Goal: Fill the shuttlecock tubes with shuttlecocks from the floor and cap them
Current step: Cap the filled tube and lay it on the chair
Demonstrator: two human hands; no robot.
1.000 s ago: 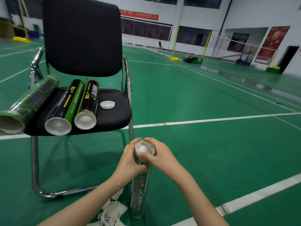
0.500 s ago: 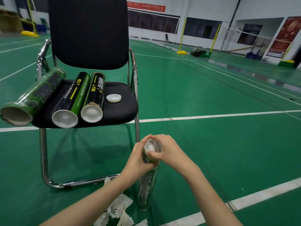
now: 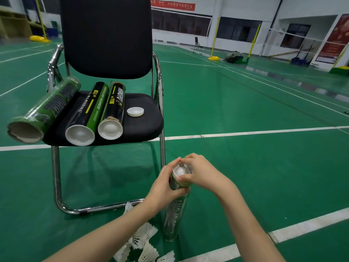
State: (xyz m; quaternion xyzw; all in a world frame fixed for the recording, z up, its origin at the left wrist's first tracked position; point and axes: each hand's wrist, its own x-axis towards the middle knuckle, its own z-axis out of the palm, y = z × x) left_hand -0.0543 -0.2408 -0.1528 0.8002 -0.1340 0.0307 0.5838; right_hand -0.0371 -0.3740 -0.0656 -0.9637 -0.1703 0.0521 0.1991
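On the green floor by the front right leg of the chair (image 3: pixel 105 35), I hold one tube (image 3: pixel 175 210) standing up. My left hand (image 3: pixel 166 184) wraps around it near the top. My right hand (image 3: pixel 200 173) curls its fingers on the white cap (image 3: pixel 181 170) and presses it onto the tube's mouth. I think this cap is nearly on.

Two tubes with white caps lie in the middle of the seat: one black and green (image 3: pixel 88 112) and one black (image 3: pixel 114 108). Another green tube (image 3: pixel 45 108) hangs over the seat's left edge, and its near end looks open. A loose cap (image 3: pixel 135 111) sits near the seat's right edge. Some shuttlecocks (image 3: pixel 143 241) lie on the floor next to my tube, so there is more to fill.

I can read "1136" on the black tube and "BADMINTON" on the black and green one. Other words are too blurry.
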